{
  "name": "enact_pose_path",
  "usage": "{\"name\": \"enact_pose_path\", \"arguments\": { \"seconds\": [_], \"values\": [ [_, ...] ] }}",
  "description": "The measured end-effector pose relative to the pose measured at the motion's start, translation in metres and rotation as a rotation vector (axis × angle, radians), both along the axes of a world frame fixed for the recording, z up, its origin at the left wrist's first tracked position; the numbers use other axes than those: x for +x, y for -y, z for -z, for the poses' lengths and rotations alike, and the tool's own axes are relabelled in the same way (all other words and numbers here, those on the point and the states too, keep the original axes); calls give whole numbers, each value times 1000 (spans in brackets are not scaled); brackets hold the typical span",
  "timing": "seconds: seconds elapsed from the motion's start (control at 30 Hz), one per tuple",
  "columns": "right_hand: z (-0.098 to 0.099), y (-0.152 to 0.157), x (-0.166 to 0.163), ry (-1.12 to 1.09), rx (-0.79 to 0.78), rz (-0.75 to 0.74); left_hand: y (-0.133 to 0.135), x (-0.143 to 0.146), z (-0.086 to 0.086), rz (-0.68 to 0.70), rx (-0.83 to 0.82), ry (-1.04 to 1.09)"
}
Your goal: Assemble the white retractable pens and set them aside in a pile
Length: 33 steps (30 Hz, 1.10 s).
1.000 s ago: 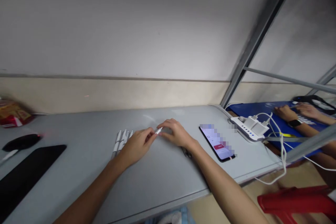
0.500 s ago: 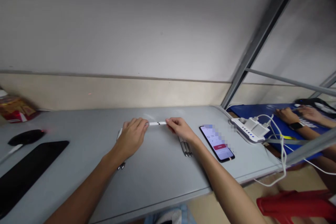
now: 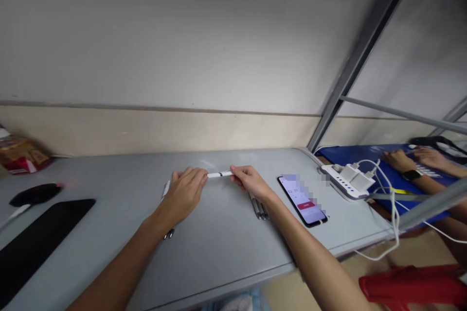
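A white pen (image 3: 220,174) with a dark band near its middle is held level between my two hands, just above the grey desk (image 3: 215,233). My left hand (image 3: 186,187) is closed on its left end, fingers wrapped over it. The thumb and fingers of my right hand (image 3: 250,181) pinch the right end. Beneath my right wrist lie several pens (image 3: 260,209) side by side, partly covered by the arm. More pens (image 3: 169,234) lie under my left hand and wrist, with only their ends showing.
Right of my hands lie a lit phone (image 3: 302,200) and a power strip (image 3: 345,182) with chargers and white cables. At left are a black mouse (image 3: 34,195), a dark flat pad (image 3: 44,238) and a food packet (image 3: 22,154). Another person's hands (image 3: 401,160) are beyond the metal post.
Both hands keep their hold on the pen, which sits slightly lower in view. The right end of the pen now tilts up a little, and its dark band looks different.
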State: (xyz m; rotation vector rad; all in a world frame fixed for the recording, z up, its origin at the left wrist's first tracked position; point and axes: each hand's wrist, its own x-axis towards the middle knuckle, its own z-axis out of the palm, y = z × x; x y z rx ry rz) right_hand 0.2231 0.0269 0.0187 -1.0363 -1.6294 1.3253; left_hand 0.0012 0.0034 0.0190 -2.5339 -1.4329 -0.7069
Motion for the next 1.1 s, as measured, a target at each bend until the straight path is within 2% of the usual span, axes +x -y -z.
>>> {"name": "enact_pose_path", "arguments": {
  "seconds": [0.2,0.47,0.63,0.77,0.9,1.1],
  "values": [
    [1,0,-3,-9,-7,24,1,1,-1,2,6,16],
    [0,1,-1,0,-35,-26,1,0,-1,5,1,-36],
    [1,2,0,6,-32,-82,-1,-1,0,-11,62,-95],
    [2,3,-2,77,174,-44,-3,-3,4,-12,49,-50],
    [2,6,-7,144,388,71,-5,-8,5,-20,-72,72],
    [-2,11,-9,226,644,121,-4,-9,5,47,-253,221]
  ]
}}
